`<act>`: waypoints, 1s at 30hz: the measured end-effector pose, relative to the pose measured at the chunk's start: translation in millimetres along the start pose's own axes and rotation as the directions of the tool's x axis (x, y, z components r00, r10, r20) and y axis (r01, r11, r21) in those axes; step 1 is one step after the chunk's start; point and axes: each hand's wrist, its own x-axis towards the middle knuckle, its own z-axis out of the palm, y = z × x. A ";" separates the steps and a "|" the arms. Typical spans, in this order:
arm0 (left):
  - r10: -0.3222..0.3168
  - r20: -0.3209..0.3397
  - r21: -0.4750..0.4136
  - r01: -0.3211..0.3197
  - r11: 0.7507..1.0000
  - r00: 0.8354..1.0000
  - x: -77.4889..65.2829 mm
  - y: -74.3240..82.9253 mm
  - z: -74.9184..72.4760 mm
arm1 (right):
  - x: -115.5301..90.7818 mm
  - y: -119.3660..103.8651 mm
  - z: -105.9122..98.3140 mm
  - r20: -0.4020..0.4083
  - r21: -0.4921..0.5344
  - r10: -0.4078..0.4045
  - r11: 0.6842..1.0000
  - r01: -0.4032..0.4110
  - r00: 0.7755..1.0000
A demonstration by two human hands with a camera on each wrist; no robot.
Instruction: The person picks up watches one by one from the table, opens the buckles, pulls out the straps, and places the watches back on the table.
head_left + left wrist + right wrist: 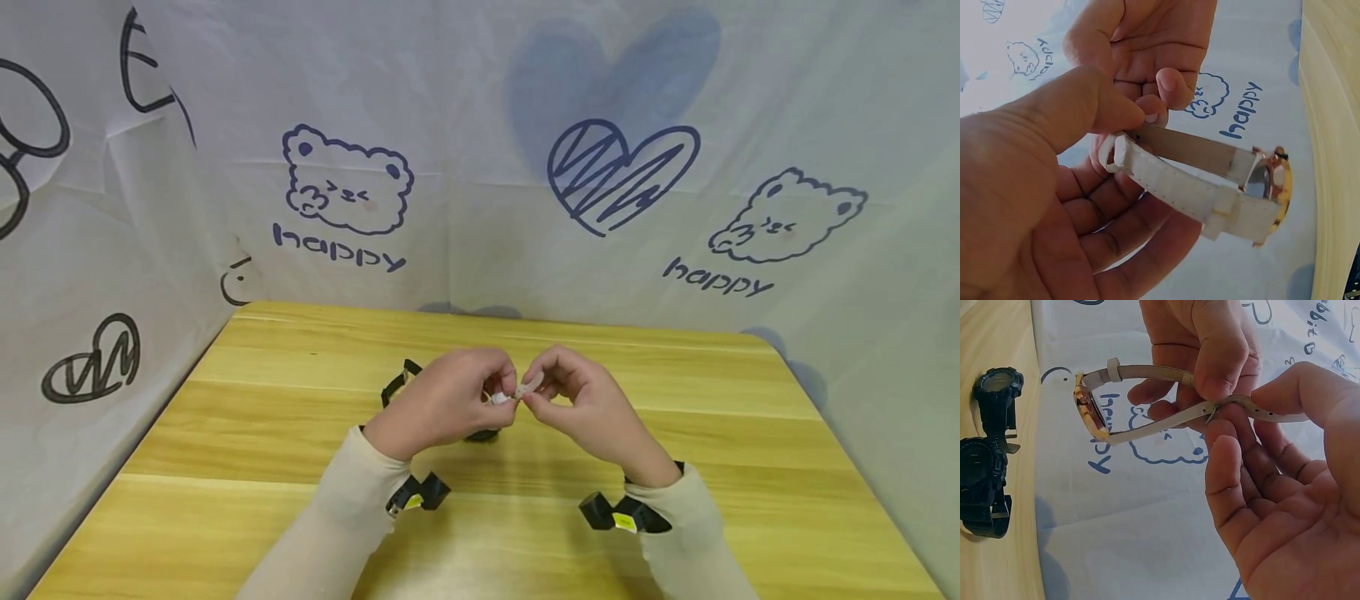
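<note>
A wristwatch with a white strap and a gold-coloured case hangs in the air between both hands, its strap bent into a loop. My left hand pinches the strap at the buckle between thumb and fingers. From the other side, my right hand pinches the strap's free end, which has small holes. A thin metal pin shows at the buckle in the right wrist view. The case points away from both palms. Fingers hide part of the buckle.
Two black watches lie on the wooden table, partly behind my left hand in the head view. White cloth with printed bears and hearts hangs behind and at the sides. Each wrist wears a small black camera.
</note>
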 end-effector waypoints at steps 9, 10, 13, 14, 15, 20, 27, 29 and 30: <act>-0.032 0.012 0.006 0.032 0.999 0.999 2.1 -0.9 2.6 | 0.6 -0.2 2.2 -0.006 -0.035 0.003 0.999 -0.004 1.000; -0.033 0.012 0.006 0.033 0.999 0.999 2.3 -1.4 3.0 | 0.8 -0.7 2.3 -0.008 -0.038 0.008 0.999 -0.008 1.000; -0.037 0.016 0.004 0.037 0.999 0.999 2.6 -2.7 3.9 | 1.3 -0.9 2.9 -0.008 -0.047 0.024 0.999 -0.024 1.000; -0.042 0.019 0.003 0.042 0.999 0.999 2.7 -3.3 4.2 | 1.4 -0.5 3.1 -0.007 -0.052 0.028 0.998 -0.028 1.000; -0.046 0.022 -0.001 0.046 0.999 0.999 2.7 -3.9 4.5 | 1.5 -0.1 3.4 -0.006 -0.056 0.032 0.998 -0.033 0.999; -0.095 0.034 -0.016 0.095 0.995 0.995 3.8 -4.2 6.1 | 1.8 2.4 3.6 -0.011 -0.096 0.019 0.995 -0.020 1.000; -0.103 -0.094 0.021 0.105 0.994 0.990 3.1 4.3 5.3 | 2.7 2.9 2.4 -0.068 -0.110 0.006 0.994 -0.013 0.998; -0.065 -0.131 0.058 0.073 0.996 0.989 2.2 6.1 5.4 | 2.8 3.4 2.6 -0.074 -0.083 0.012 0.996 -0.018 0.997; -0.044 -0.147 0.073 0.055 0.996 0.988 1.8 6.7 5.6 | 2.8 3.6 2.7 -0.076 -0.066 0.016 0.998 -0.021 0.997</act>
